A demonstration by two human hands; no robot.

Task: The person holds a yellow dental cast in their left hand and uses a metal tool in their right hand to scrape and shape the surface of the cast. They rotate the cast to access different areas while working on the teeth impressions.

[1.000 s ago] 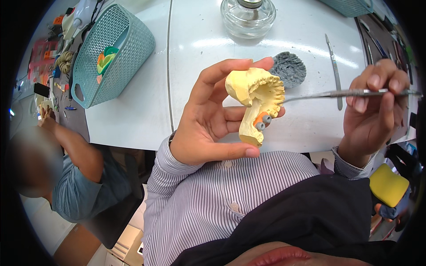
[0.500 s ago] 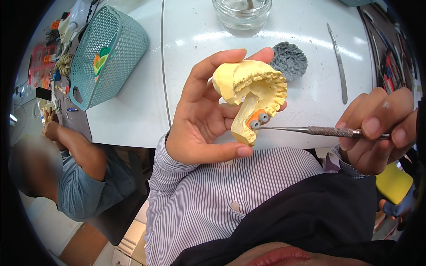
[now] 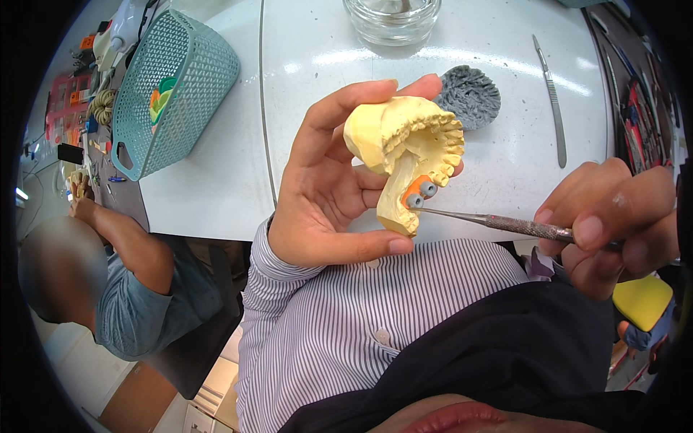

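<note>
Far left, a co-worker in a blue-grey shirt (image 3: 151, 303) sits at the side, with a coil of cord (image 3: 101, 107) and a dark flat rectangle (image 3: 70, 153) among the clutter beyond. Next comes the teal mesh basket (image 3: 191, 101), tilted in view, green and orange pieces (image 3: 164, 97) showing inside, all on the white table (image 3: 216, 198).

Now to the middle, and the left hand (image 3: 314, 191) has a firm grip: fingers and thumb grasp the yellow dental cast (image 3: 379, 133), held up above the table's near edge, in front of the striped shirt (image 3: 339, 317). Fingers hide part of its back. On its lower right sit an orange patch (image 3: 411, 187) and two grey cylinders (image 3: 428, 189). Behind it stands a glass jar (image 3: 393, 27), cut off by the top edge; a rough grey disc (image 3: 473, 97) lies just past the fingertips, partly covered by them.

In comes the slim metal instrument (image 3: 505, 224), its tip at the lower cylinder; contact is too fine to tell. The scalpel (image 3: 554, 101) lies well apart from the cast, and the right hand (image 3: 610, 227) grips the instrument, covering its rear end. Beyond, red-handled tools (image 3: 637, 123) crowd the edge, a yellow pad (image 3: 642, 302) below.
</note>
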